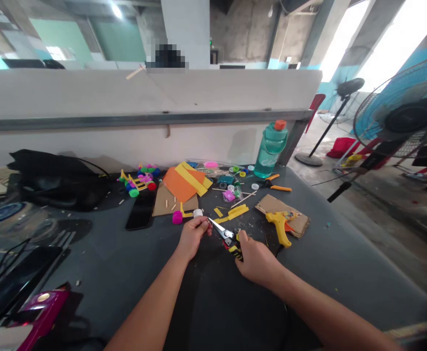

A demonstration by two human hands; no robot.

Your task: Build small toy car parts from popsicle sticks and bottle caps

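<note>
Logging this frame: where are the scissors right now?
In the head view, just right of centre, the scissors are in the right hand, blades pointing toward the left hand, on the near side of the yellow strips.

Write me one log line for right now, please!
Right grip: holding scissors | Left grip: pinched near scissors' tips, contents unclear | Near left grip: white piece, magenta piece | Right side: yellow glue gun

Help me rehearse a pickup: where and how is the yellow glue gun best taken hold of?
The yellow glue gun is probably best taken by its handle, from the near side: that part juts toward the camera, past the cardboard beneath.
</note>
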